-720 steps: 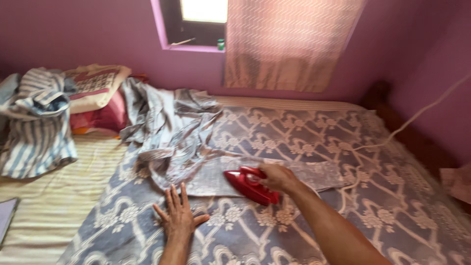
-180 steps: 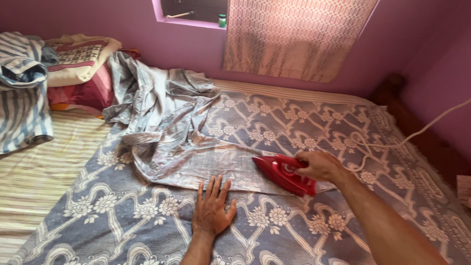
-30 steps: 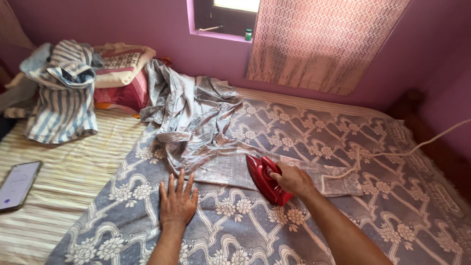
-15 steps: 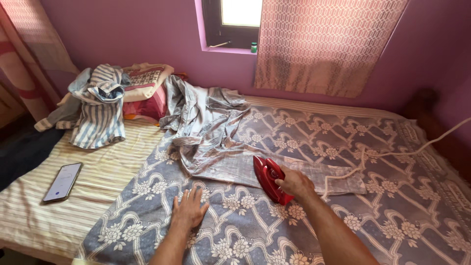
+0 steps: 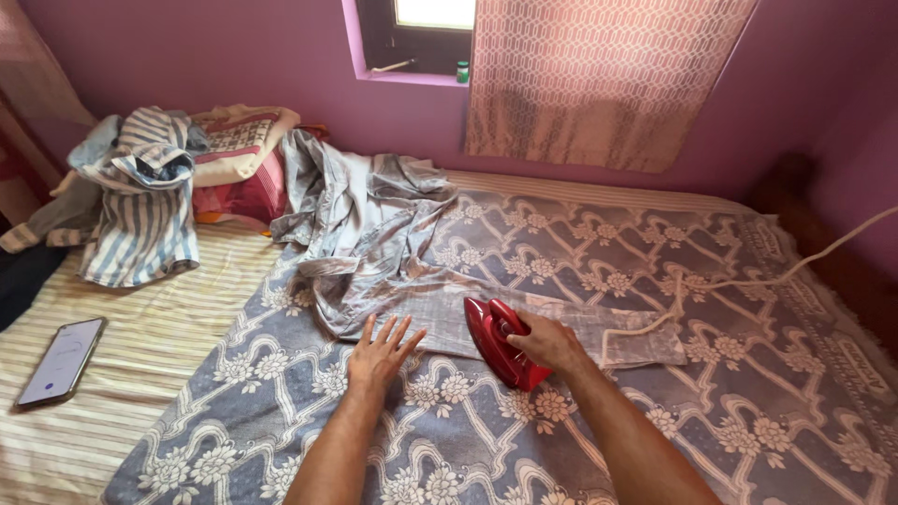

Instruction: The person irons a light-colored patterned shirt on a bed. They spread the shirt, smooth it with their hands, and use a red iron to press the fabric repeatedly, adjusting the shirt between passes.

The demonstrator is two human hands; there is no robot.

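On bed, right hand [image 5: 550, 341] clenched round iron [image 5: 496, 342] handle, likely heavy, rigid; at 9 o'clock, left hand [image 5: 379, 353] flat, fingers [image 5: 398, 330] released, on soft, slippery-looking garment [image 5: 440, 318].

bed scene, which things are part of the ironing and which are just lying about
In use:
- red iron, gripped by the right hand
- grey shirt sleeve under the iron
- left hand, flat at the sleeve's edge
- white cord
- patterned blanket

Lying about:
- phone
- striped clothes heap
- pillows
- small bottle on the sill
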